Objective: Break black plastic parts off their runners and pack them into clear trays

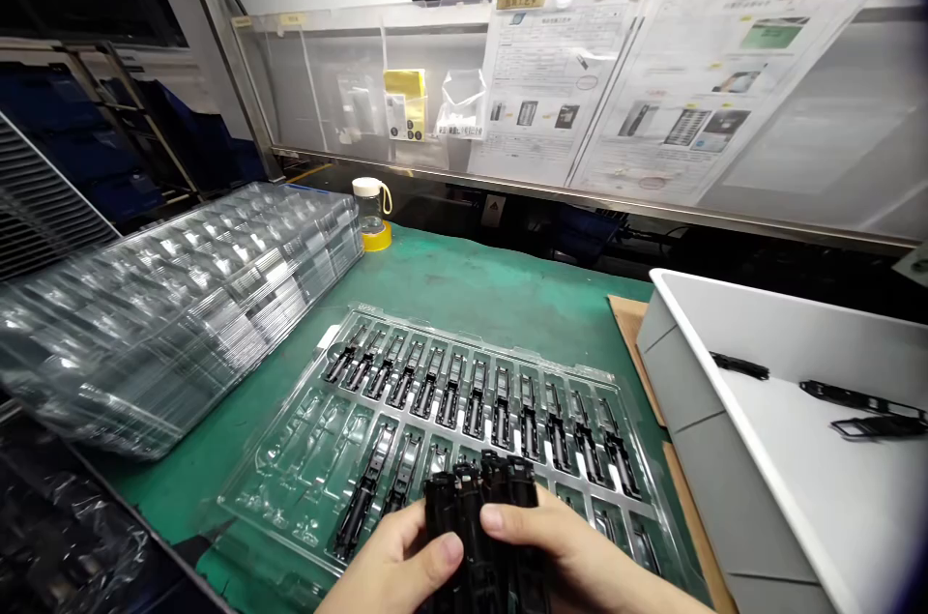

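A bunch of several long black plastic parts (478,537) is gripped between both hands, low in the middle of the view. My left hand (406,561) closes round its left side, thumb across the front. From the right, my right hand (540,537) is wrapped on the same bunch, thumb pressed on a part. Under and behind them lies a clear plastic tray (290,416) with moulded slots. Its far row holds similar black parts (475,401). In the near row two parts (362,493) show left of my hands and more at the right; the middle is hidden.
At left rises a tall stack of clear trays (181,305). A bottle (368,203) stands in a yellow tape roll (378,237) behind it. A grey bin (725,440) with a few black parts is at right, beside cardboard (638,353). Dark plastic-wrapped contents fill the lower left.
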{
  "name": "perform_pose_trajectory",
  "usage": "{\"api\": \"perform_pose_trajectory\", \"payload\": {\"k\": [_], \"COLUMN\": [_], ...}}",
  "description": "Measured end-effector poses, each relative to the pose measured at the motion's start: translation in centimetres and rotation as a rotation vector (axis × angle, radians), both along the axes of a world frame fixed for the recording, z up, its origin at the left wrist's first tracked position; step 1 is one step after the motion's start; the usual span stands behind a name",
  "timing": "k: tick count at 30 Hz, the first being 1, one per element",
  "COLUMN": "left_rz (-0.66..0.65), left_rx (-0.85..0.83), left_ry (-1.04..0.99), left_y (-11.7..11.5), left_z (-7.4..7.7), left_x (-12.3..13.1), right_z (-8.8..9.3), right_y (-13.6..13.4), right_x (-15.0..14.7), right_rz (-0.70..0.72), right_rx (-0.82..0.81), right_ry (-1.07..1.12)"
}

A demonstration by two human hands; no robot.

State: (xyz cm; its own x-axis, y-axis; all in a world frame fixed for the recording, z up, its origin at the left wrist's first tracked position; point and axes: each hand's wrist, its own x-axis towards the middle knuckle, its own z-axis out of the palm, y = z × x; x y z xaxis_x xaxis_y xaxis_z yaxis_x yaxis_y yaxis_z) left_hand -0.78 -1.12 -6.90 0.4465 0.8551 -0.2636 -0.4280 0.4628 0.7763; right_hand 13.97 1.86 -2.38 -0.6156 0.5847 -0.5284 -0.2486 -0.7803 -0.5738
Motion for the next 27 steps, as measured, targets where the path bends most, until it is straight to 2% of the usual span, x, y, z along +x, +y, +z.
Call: {"api": "perform_pose_trajectory", "payload": {"k": [7,9,11,13,15,17,19,21,24,27], "left_rz": [-0.011,0.053,0.145,0.113,0.033,0.033,0.099,0.109,0.095,0.092], "left_rx": [-0.056,-0.131,-0.306,-0.503,-0.631,-0.69,-0.741,-0.768,-0.758,-0.632], "left_ry": [-0.042,-0.057,-0.045,-0.108,-0.277,-0.372,-0.345,-0.291,-0.315,-0.293], "left_y": [-0.4,-0.4,-0.2,0.1,0.4,0.6,0.7,0.6,0.3,-0.2], "left_z": [-1.0,-1.1,-1.0,-0.9,-0.8,-0.6,-0.4,-0.2,0.1,0.2], "left_x": [0.2,0.0,-0.2,-0.2,0.0,0.3,0.4,0.3,0.1,-0.2], "right_z": [-0.2,0.2,0.5,0.9,1.0,1.1,1.2,1.1,0.5,-0.2], "right_y": [0.0,0.3,0.7,1.1,1.3,1.2,0.9,0.7,0.4,0.3], "right_x": [-0.4,0.0,0.7,1.3,1.5,1.1,0.4,-0.3,-0.5,-0.3], "right_rz": [-0.02,-0.042,-0.09,-0.067,0.12,0.398,0.59,0.655,0.589,0.471], "right_rx": [-0.016,0.053,0.291,0.725,1.217,1.537,1.667,1.751,1.972,2.145], "right_ry": [-0.017,-0.08,-0.222,-0.36,-0.418,-0.493,-0.65,-0.777,-0.861,-0.944]}}
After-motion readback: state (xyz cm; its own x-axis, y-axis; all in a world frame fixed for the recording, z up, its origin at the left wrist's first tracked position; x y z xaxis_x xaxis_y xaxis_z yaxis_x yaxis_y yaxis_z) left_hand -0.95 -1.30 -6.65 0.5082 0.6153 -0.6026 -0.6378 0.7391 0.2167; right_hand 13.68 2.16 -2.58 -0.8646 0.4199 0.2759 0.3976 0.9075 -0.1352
